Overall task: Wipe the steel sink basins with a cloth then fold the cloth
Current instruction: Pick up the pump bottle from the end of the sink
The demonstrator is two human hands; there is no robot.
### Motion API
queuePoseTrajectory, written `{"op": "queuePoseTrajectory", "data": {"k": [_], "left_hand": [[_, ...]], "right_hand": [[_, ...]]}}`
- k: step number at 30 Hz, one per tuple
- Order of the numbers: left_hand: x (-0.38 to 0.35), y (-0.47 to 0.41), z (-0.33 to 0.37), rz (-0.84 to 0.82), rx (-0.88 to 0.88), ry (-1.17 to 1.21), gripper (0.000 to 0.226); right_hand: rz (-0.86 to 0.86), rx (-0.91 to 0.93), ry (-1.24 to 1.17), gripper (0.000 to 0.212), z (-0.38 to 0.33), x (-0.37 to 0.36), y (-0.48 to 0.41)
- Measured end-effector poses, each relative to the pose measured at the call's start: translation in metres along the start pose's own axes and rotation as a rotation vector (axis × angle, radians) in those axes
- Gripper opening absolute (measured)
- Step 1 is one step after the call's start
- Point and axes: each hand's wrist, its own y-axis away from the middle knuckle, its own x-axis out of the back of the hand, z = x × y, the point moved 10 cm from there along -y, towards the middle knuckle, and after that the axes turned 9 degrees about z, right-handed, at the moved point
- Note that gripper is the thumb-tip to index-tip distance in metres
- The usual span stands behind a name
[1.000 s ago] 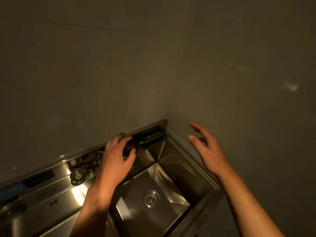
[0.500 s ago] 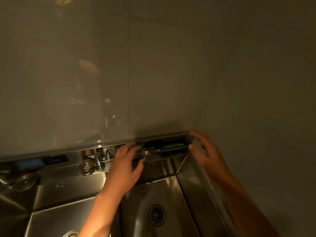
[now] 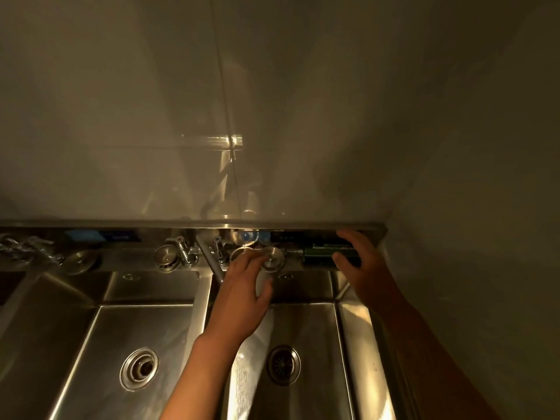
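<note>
Steel-walled, the right basin (image 3: 315, 328) lies beneath the left hand (image 3: 242, 298), whose loosely spread fingers touch a round stopper (image 3: 274, 260) on the back ledge (image 3: 130, 262), while just right of it the right hand (image 3: 363, 277) curls fingers and thumb round a dark green block (image 3: 321, 253), which may be the cloth, though I cannot tell.

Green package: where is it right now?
Head view, far right of the sink's back ledge, in the wall corner: the green package lies right of the round steel stopper, between thumb and fingers of the right hand.
</note>
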Motion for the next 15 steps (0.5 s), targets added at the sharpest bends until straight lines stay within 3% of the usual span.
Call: {"op": "queuePoseTrajectory", "data": {"k": [8,15], "left_hand": [[-0.068,-0.011,-0.026,-0.047,0.162,0.09,0.072],[-0.139,-0.02,-0.053,-0.153,0.298,0.161,0.078]], "right_hand": [[-0.115,0.063,0.356,0.056,0.066,-0.035,-0.026],[-0.154,0.085,0.461,0.059,0.1,-0.05,-0.045]]}}
